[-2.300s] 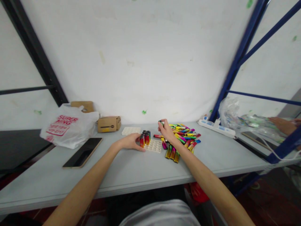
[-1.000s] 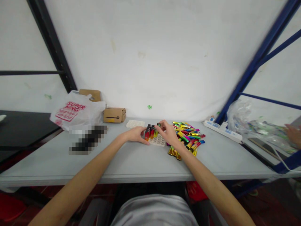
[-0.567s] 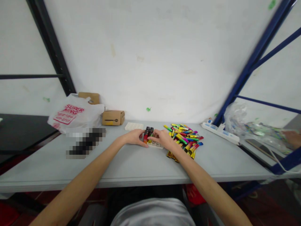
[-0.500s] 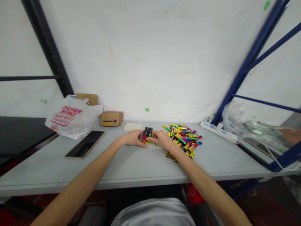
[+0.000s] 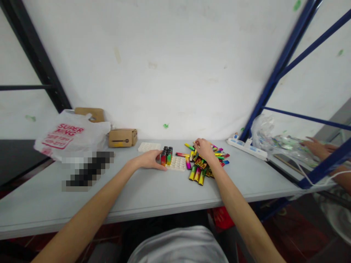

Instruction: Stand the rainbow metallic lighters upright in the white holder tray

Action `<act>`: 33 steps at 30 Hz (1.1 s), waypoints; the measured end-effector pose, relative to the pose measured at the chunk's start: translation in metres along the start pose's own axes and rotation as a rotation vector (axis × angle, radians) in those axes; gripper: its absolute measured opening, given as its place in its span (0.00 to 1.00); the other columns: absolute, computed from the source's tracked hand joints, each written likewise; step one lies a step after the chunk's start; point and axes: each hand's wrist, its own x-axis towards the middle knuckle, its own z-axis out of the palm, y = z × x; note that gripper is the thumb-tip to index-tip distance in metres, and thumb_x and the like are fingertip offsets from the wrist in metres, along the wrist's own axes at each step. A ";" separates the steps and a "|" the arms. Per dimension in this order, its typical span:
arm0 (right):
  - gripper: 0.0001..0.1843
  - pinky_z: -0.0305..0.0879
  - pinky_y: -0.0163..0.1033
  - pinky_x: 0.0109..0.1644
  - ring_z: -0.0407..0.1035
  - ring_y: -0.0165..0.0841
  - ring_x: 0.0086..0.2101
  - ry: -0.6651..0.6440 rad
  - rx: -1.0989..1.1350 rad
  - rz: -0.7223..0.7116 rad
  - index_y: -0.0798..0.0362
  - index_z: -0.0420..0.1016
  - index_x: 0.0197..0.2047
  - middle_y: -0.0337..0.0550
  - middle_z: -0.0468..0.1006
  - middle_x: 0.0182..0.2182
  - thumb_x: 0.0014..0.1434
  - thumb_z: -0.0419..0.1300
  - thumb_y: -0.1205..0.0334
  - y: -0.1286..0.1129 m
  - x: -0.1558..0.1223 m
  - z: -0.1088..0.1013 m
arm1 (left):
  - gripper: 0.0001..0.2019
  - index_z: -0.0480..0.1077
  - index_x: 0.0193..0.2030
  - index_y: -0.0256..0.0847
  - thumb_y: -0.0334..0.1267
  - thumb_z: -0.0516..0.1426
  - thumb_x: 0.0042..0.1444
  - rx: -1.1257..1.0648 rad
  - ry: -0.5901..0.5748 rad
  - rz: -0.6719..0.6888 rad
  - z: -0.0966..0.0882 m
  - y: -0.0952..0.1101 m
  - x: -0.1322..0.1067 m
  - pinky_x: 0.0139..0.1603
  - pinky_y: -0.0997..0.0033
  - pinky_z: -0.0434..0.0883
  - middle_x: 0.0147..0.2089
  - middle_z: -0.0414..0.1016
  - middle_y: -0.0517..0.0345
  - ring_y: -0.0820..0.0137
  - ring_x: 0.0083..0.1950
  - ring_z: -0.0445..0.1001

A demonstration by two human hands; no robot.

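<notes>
Your left hand (image 5: 150, 159) curves open, thumb and fingers spread around the cream tray's (image 5: 179, 164) left end, where black-topped tubes (image 5: 166, 157) stand upright; your right hand (image 5: 203, 148) bends over the shiny pile (image 5: 197, 174), its grip impossible to tell; a second tray (image 5: 148, 147) lies behind.

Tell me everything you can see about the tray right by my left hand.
The tray is off-white and looks rectangular, perhaps moulded plastic, with rows of round hollows. It lies flat on the grey table. At its left end stands a tight cluster of upright, shiny, dark-topped lighter-like tubes, red and green among them; the hollows to the right are bare. The left hand cups around that left end, thumb near the front corner; I can't tell whether it touches the tray.
</notes>
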 end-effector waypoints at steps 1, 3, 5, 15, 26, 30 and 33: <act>0.13 0.62 0.39 0.49 0.72 0.40 0.44 0.003 -0.046 0.053 0.56 0.78 0.46 0.55 0.79 0.43 0.69 0.54 0.60 0.004 0.000 0.000 | 0.40 0.71 0.49 0.39 0.70 0.63 0.37 0.000 -0.003 -0.001 0.000 0.000 0.000 0.39 0.66 0.66 0.43 0.77 0.50 0.56 0.42 0.74; 0.14 0.62 0.42 0.51 0.71 0.44 0.48 0.018 -0.116 0.160 0.56 0.78 0.49 0.58 0.77 0.46 0.69 0.54 0.59 0.012 -0.002 -0.002 | 0.41 0.71 0.50 0.39 0.70 0.64 0.37 0.003 -0.008 -0.004 0.000 -0.001 0.001 0.39 0.65 0.66 0.43 0.77 0.50 0.56 0.42 0.74; 0.15 0.63 0.44 0.52 0.70 0.47 0.50 0.026 -0.148 0.242 0.55 0.78 0.51 0.59 0.77 0.48 0.69 0.53 0.60 0.019 -0.003 -0.005 | 0.40 0.72 0.49 0.39 0.70 0.64 0.37 0.002 -0.011 -0.004 -0.001 -0.003 0.002 0.39 0.65 0.66 0.43 0.77 0.50 0.56 0.42 0.74; 0.15 0.64 0.47 0.53 0.72 0.46 0.51 0.036 -0.131 0.508 0.53 0.80 0.49 0.57 0.80 0.47 0.67 0.54 0.60 0.067 -0.001 -0.026 | 0.39 0.73 0.48 0.41 0.70 0.64 0.36 -0.011 -0.029 -0.042 -0.008 -0.006 -0.001 0.41 0.65 0.69 0.47 0.78 0.50 0.54 0.45 0.75; 0.21 0.65 0.41 0.50 0.74 0.42 0.48 -0.087 -0.081 0.448 0.55 0.80 0.49 0.58 0.80 0.46 0.64 0.59 0.47 0.077 -0.005 -0.011 | 0.38 0.73 0.46 0.40 0.69 0.63 0.37 0.022 -0.016 -0.056 -0.008 -0.004 -0.002 0.42 0.64 0.69 0.46 0.78 0.49 0.55 0.44 0.74; 0.32 0.66 0.45 0.49 0.73 0.47 0.50 -0.085 -0.109 0.518 0.56 0.76 0.52 0.62 0.77 0.50 0.60 0.59 0.36 0.072 -0.004 -0.005 | 0.38 0.72 0.46 0.40 0.70 0.63 0.37 0.020 -0.017 -0.046 -0.009 -0.003 -0.002 0.41 0.64 0.69 0.46 0.78 0.49 0.55 0.44 0.74; 0.29 0.65 0.44 0.50 0.73 0.46 0.50 -0.102 -0.097 0.479 0.56 0.74 0.53 0.61 0.77 0.49 0.61 0.60 0.40 0.071 -0.002 -0.002 | 0.39 0.72 0.47 0.39 0.70 0.63 0.37 0.022 -0.021 -0.026 -0.008 -0.005 -0.002 0.41 0.64 0.69 0.46 0.77 0.49 0.54 0.44 0.75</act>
